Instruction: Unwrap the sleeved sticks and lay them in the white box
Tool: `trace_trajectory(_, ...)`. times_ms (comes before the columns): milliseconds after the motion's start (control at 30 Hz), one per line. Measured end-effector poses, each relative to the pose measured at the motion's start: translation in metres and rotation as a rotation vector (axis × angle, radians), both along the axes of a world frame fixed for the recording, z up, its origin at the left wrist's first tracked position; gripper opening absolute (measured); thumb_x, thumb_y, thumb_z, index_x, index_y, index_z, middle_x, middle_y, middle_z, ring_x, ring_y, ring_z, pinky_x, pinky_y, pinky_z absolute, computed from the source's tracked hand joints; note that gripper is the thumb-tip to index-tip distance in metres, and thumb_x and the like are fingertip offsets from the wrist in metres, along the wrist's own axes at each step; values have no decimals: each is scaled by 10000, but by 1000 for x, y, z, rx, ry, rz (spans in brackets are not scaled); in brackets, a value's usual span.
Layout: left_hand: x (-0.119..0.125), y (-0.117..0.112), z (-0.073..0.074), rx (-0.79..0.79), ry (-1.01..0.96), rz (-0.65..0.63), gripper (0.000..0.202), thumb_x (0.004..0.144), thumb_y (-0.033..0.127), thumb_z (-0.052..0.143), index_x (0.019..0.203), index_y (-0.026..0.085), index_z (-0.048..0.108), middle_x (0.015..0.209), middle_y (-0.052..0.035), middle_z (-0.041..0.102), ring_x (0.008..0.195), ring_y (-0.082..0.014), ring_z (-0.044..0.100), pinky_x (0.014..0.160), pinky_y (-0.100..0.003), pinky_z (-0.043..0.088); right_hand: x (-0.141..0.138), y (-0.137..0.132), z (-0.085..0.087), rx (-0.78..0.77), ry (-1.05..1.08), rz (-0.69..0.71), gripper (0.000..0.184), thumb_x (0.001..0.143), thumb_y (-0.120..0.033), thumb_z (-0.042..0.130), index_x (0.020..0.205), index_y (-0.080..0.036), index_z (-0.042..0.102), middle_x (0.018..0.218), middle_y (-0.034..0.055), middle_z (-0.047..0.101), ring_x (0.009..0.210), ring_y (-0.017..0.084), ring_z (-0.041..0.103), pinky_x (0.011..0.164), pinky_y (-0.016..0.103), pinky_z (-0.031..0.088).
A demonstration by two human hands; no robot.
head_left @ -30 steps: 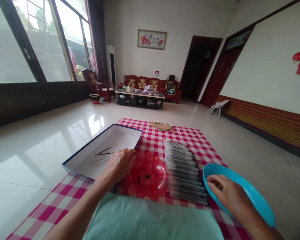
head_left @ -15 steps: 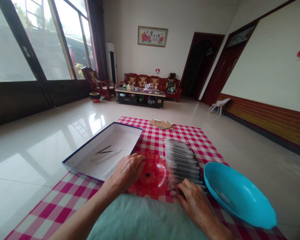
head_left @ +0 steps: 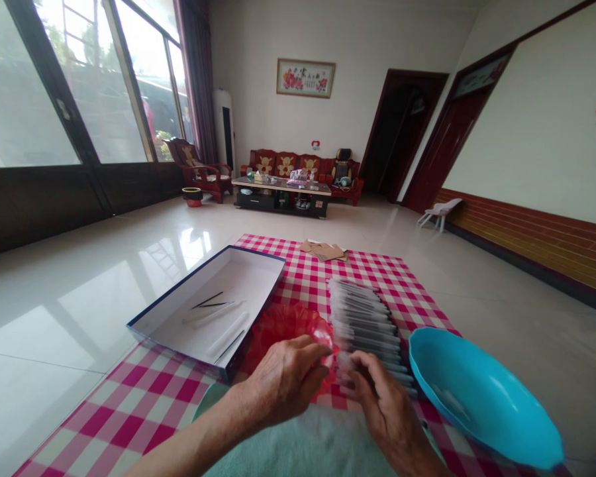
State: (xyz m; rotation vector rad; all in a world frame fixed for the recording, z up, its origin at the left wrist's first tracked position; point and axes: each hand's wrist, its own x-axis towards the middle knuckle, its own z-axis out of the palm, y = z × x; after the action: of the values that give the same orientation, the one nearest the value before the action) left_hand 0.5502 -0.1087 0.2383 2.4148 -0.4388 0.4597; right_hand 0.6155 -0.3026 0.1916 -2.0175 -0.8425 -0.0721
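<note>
Clear-barrelled pens (head_left: 365,328) lie in a row right of centre, long axes running left to right; the right hand (head_left: 390,401), nearer than the left, curls its fingers at their near left ends, blur hiding whether it pinches one. The left hand (head_left: 289,374) bunches its fingers over a red flower-shaped dish (head_left: 285,321), any hold impossible to tell. Beneath spreads a pink-and-white checked cloth (head_left: 114,404), blue basin (head_left: 499,394) right, white-lined box (head_left: 173,321) left, wooden sofa (head_left: 284,162) far across tiled floor (head_left: 44,285).

left grip (head_left: 289,374) curled, right grip (head_left: 385,397) curled, close together
</note>
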Motion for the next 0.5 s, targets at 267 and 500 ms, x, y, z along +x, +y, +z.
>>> trace_trajectory(267,4,-3,-7,-71,-21,-71,244,881,188,441,1080,154,577,824,-51,622,716,-133,579,667,-222,430,-15,10,18,121,170,104,248,860,-287,520,1095,-233,580,1032,53,656,873,193,634,745,265,521)
trace_trajectory(500,7,1,-4,-116,17,-63,154,872,161,461,911,159,610,785,-25,631,698,-111,574,669,-199,413,-13,10,13,45,16,72,222,849,-257,533,1055,-238,614,976,48,674,868,192,634,761,258,499)
